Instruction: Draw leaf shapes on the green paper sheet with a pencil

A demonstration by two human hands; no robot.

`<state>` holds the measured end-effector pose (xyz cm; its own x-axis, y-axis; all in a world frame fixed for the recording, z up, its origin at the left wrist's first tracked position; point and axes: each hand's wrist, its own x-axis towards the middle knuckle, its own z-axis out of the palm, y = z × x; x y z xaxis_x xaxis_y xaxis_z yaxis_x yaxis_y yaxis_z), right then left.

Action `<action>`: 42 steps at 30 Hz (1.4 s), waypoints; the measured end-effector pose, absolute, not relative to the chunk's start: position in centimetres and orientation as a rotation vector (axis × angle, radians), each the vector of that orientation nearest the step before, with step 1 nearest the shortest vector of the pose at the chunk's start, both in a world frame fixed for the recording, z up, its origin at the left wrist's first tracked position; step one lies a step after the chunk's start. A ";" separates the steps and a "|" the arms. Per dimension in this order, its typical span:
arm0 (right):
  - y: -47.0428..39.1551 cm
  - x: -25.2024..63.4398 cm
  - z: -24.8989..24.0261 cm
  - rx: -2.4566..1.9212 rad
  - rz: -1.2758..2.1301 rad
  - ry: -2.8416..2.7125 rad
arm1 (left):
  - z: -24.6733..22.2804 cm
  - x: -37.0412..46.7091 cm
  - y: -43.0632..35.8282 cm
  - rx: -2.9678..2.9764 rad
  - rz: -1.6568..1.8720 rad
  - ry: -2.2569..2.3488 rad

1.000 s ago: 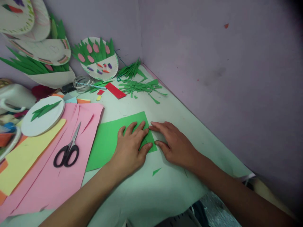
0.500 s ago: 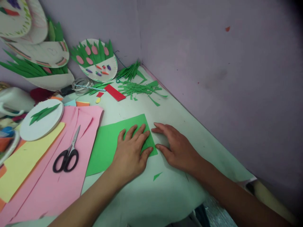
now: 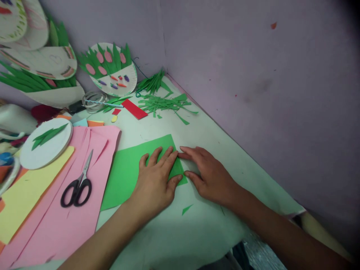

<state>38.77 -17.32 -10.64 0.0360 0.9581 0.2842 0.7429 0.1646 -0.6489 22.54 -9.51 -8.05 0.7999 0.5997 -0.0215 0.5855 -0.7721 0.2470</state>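
Observation:
A sheet of bright green paper (image 3: 123, 168) lies flat on the pale table. Pressed down on its right part, with fingers spread, is my left hand (image 3: 157, 178). My right hand (image 3: 209, 174) rests at the sheet's right edge; its fingertips touch that edge, thumb and fingers apart. A faint line like a crease runs along the right side of the paper, partly covered by my left fingers. Just below the hands is a small green paper scrap (image 3: 186, 209). Black-handled scissors (image 3: 78, 187) lie on pink paper (image 3: 75, 228) to the left.
Cut green strips (image 3: 165, 105) pile up near the wall corner, beside a red paper strip (image 3: 135, 109). A decorated paper plate (image 3: 123, 80) leans on the wall. Yellow paper (image 3: 36, 195) and white plates (image 3: 45, 157) holding green leaf cutouts sit at left.
My right fingertips have shifted slightly left, onto the green paper's edge. My left hand stays pressed on the sheet. The view has turned a little.

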 end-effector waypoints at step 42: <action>-22.4 36.0 -11.0 -1.610 -0.061 -1.965 | -7.8 21.1 -9.7 2.777 0.017 0.884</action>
